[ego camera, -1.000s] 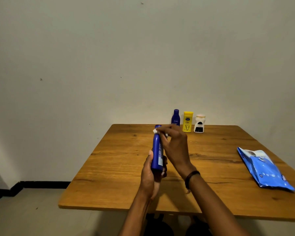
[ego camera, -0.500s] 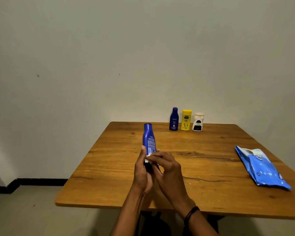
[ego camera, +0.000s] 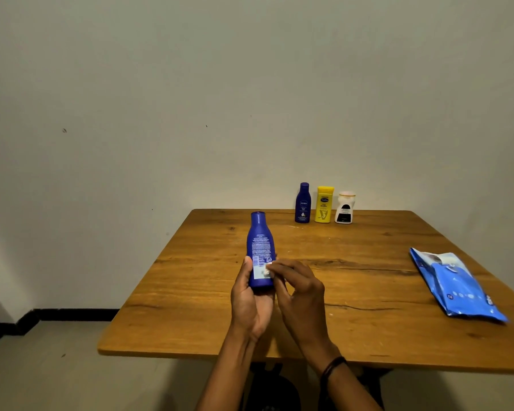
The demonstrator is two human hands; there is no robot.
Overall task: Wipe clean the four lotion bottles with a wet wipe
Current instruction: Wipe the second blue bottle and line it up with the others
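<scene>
The blue bottle (ego camera: 260,247) is clasped upright in the left grip (ego camera: 251,304) above the surface's (ego camera: 368,292) near edge and rubbed low down with a wet wipe (ego camera: 267,270) pinched by the right grip (ego camera: 300,295); three far-edge bottles (ego camera: 324,204) are judged not yet wiped.

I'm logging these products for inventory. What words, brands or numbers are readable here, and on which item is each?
"NIVEA": front of the small dark blue bottle at the back.
Yellow bottle: blue logo, blurred.
White bottle: black label, unreadable.
Near blue bottle: fine print, too small.
Blue wipes pack: white marks, unreadable.
</scene>
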